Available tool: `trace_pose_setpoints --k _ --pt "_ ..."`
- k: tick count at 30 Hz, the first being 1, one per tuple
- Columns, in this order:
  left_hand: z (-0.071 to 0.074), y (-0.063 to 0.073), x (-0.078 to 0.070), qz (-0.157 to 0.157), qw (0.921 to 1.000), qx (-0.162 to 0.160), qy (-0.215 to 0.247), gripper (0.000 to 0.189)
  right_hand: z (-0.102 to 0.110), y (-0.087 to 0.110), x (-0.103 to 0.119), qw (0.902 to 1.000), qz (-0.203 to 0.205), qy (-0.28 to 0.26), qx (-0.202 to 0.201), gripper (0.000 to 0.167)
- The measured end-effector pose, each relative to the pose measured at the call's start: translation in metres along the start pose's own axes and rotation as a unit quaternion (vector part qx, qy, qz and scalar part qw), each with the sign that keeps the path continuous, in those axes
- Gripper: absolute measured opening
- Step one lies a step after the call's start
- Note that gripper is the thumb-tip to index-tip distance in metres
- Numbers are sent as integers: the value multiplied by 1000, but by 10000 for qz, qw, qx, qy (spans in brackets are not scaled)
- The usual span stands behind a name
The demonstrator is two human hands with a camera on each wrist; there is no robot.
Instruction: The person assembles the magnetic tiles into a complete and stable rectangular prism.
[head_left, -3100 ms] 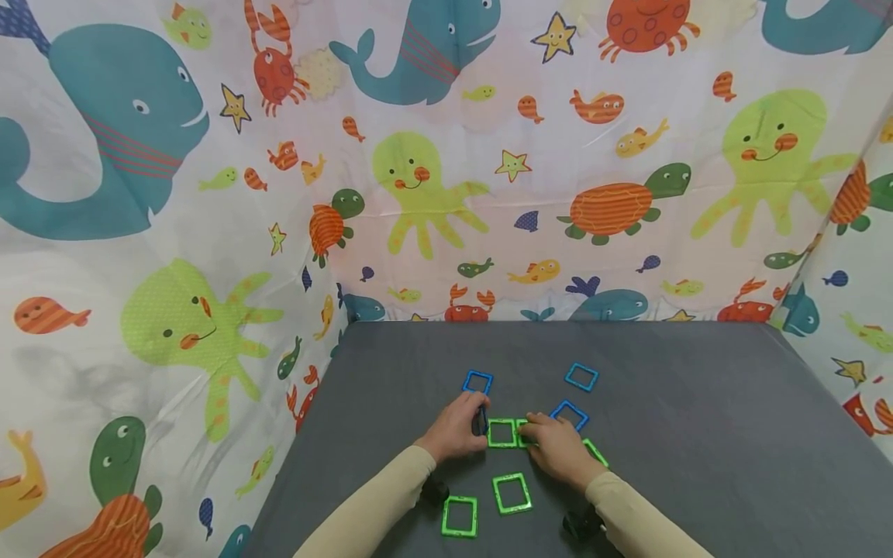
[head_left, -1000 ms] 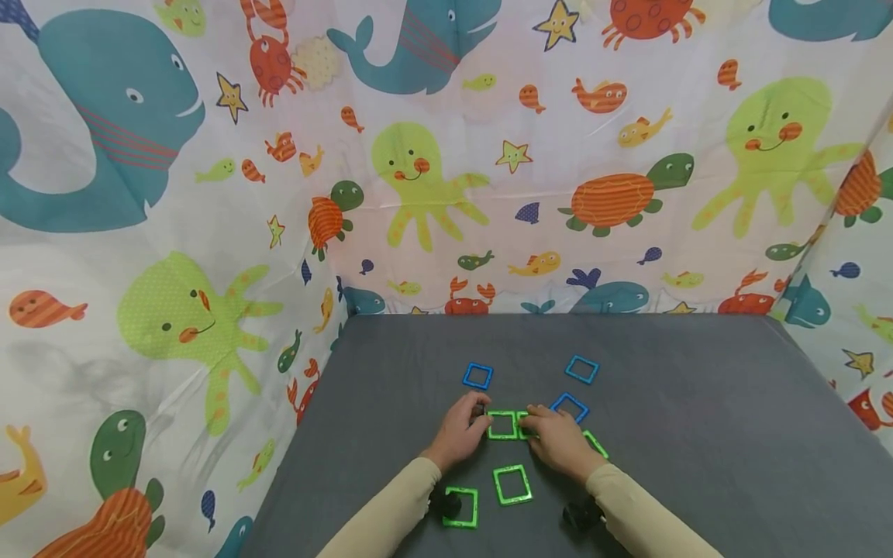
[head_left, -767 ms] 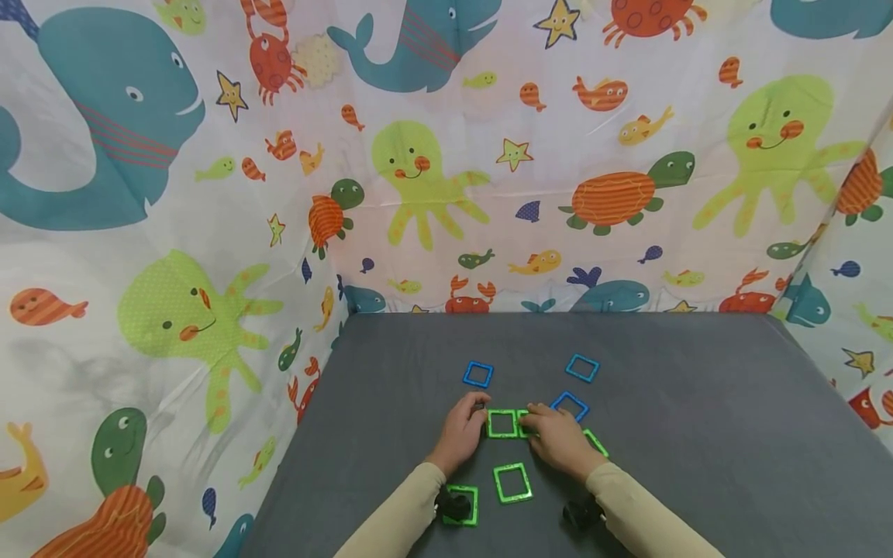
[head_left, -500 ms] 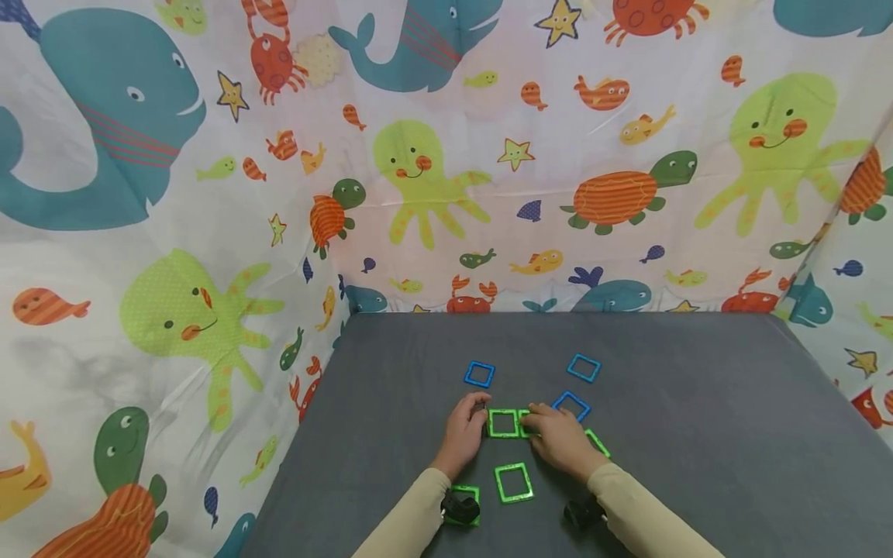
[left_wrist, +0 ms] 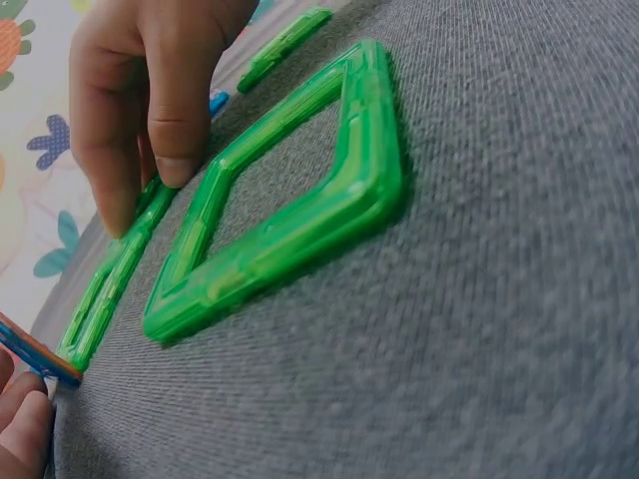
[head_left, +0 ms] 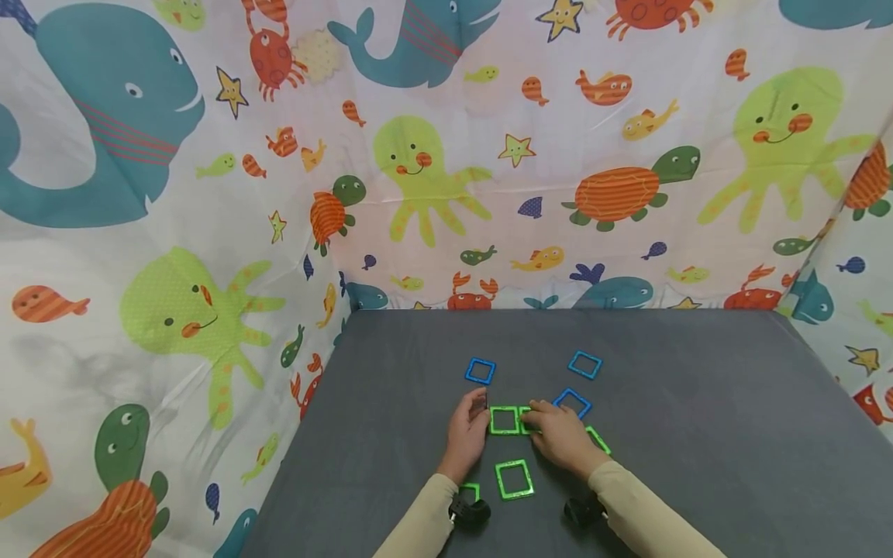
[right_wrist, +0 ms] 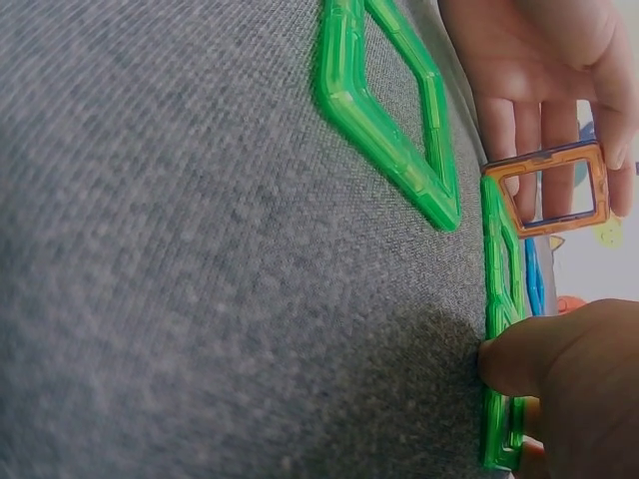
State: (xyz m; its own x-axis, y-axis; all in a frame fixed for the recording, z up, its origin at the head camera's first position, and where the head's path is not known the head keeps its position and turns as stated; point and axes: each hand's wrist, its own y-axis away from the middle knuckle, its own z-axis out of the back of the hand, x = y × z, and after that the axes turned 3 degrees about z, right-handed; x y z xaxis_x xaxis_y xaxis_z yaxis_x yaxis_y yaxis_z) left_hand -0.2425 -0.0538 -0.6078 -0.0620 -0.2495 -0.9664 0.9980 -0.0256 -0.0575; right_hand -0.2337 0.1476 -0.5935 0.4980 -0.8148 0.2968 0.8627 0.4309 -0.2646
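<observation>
My left hand [head_left: 466, 435] holds an orange square magnetic tile [right_wrist: 567, 225] with a dark blue edge, its fingers behind the frame. The tile stands upright at the left end of two green square magnetic tiles lying edge to edge. Of these, the left green tile [head_left: 504, 432] is uncovered between my hands. My right hand [head_left: 563, 440] pinches the right green tile [right_wrist: 503, 439], thumb on the near edge and fingers on the far one, hiding most of it in the head view.
Nearer me lie a loose green tile [head_left: 515, 494] and another green tile [head_left: 471, 487] partly under my left wrist camera [head_left: 470, 512]. A further green tile [head_left: 598, 440] shows beside my right hand. Blue tiles [head_left: 480, 380] lie farther back on the grey table [head_left: 698, 434], before a sea-animal curtain [head_left: 446, 194].
My left forearm has swung right and the hand has turned more upright around the orange tile, its wrist camera now covering much of the nearest green tile. My right hand stays in place.
</observation>
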Motion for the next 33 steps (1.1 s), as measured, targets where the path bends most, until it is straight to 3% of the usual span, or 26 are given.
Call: trace_pose_setpoints --k 13,20,33 --pt "-4 3 0 3 9997 -162 160 38 3 -1 2 10000 -23 12 19 31" --pt "-5 6 0 242 9991 -255 215 37 4 -1 3 10000 -5 -58 20 32" --pt "-6 6 2 172 9993 -319 119 37 3 -1 0 9999 -67 -80 50 33"
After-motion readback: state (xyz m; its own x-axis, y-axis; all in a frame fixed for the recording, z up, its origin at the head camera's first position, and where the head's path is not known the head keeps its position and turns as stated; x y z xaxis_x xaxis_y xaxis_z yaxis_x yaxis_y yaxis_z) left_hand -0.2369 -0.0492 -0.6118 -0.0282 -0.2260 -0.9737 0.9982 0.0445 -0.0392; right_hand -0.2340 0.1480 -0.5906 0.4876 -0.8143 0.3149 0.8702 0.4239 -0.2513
